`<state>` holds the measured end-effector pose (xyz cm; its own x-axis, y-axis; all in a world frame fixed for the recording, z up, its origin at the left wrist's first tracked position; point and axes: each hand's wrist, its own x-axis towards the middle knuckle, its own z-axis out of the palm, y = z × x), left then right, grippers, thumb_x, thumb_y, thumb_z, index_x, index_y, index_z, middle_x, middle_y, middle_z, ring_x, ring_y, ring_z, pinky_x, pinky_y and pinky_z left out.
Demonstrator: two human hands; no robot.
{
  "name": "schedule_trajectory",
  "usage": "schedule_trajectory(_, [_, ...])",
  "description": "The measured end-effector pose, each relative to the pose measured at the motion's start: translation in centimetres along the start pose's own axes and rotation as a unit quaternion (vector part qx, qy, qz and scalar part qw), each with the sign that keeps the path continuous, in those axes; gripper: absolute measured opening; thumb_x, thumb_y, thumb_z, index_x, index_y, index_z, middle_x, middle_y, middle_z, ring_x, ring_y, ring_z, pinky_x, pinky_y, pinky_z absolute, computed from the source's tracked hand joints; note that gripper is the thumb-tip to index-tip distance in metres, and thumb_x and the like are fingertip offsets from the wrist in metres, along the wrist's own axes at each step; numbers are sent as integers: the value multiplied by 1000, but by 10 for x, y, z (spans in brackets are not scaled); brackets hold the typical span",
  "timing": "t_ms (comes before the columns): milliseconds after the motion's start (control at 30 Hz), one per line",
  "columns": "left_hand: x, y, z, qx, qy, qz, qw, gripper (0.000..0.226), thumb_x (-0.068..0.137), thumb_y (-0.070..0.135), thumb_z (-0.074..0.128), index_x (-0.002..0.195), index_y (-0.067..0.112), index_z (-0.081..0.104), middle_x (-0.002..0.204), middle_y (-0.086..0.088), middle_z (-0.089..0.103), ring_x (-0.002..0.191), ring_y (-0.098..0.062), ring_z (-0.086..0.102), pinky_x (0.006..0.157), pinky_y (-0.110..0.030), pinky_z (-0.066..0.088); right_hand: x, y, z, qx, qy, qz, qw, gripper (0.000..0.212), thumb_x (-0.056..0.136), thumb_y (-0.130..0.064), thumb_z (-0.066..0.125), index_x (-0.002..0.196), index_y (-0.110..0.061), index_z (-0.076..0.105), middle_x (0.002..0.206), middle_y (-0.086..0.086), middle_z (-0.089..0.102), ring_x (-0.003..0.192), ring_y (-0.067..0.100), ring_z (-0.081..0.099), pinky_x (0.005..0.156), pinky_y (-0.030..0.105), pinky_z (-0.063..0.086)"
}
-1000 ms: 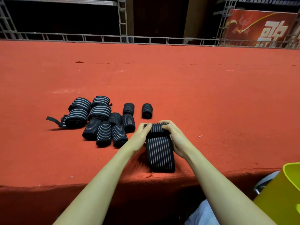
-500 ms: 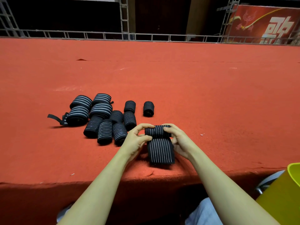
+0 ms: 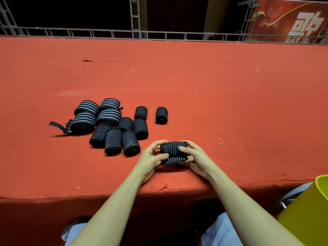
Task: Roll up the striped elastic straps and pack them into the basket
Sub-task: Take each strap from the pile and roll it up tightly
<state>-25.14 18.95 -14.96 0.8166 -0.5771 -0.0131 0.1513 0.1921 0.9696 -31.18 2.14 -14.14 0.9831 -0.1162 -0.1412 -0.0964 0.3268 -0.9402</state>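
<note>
Eleven rolled striped straps [image 3: 113,128] on the red surface [image 3: 230,103]; one strap [image 3: 174,150] in two hands; one yellow-green basket [image 3: 308,213].

You are at an event stage: red carpet [image 3: 213,96] deck, metal truss railing [image 3: 159,35] behind it, red banner [image 3: 291,20] beyond the railing.

You hold a black strap [image 3: 174,147] with thin white stripes, almost all rolled up. More rolled straps [image 3: 113,125] lie together to its far left. The yellow basket [image 3: 308,213] sits near right.
</note>
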Motion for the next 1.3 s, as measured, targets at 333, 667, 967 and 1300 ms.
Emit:
schedule_trajectory(333, [-6, -4, 6, -11, 47, 38, 998, 43, 78, -25, 47, 99, 9, 60, 92, -5, 58, 67, -4, 53, 52, -9, 41, 1, 8, 1, 21, 9, -33, 999, 12, 93, -19, 54, 102, -13, 60, 92, 8, 62, 76, 20, 63, 64, 30, 52])
schedule_trajectory(667, [-4, -8, 8, -103, 107, 12, 989, 58, 84, -10, 57, 134, 14, 39, 108, -11, 63, 88, -13, 64, 78, -23, 52, -3, 18, 2, 18, 13, -61, 998, 26, 88, 8, 54, 109, -6, 57, 102, 12, 62, 90, 18, 64, 73, 27, 55])
schedule_trajectory(967, [-8, 16, 31, -91, 127, 54, 986, 19, 92, 3, 55, 111, 1, 59, 85, 0, 72, 72, -7, 69, 65, -21, 54, -8, 9, 26, -72, 22, -82, 994, 41, 72, -10, 75, 110, -11, 58, 90, 8, 71, 83, 21, 65, 80, 32, 47])
schedule_trajectory(1300, [-40, 48, 24, -29, 158, 72, 984, 35, 86, 0, 63, 118, 7, 51, 93, -3, 69, 80, -11, 68, 85, -38, 52, -33, -14, 60, -169, 13, -148, 975, 35, 72, -24, 72, 106, -21, 62, 99, -4, 68, 85, 9, 61, 74, 26, 43])
